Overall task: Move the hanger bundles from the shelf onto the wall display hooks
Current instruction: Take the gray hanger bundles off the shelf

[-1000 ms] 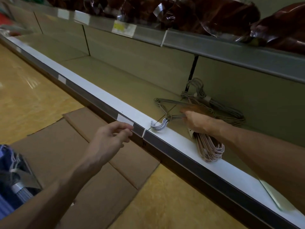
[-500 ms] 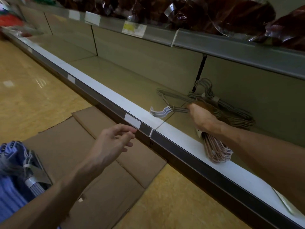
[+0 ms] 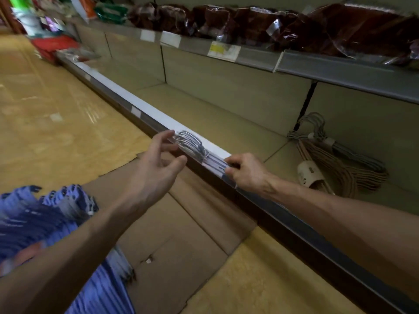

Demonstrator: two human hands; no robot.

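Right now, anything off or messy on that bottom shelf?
Mildly. The brown hanger bundle lies slumped under a grey bundle by the back panel, not squared. The right hand grips a third bundle across the shelf lip; the left hand is open beside its hooks. No damage visible.

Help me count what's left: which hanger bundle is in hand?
The grey bundle at the shelf edge, gripped by the right hand; the brown bundle lies untouched.
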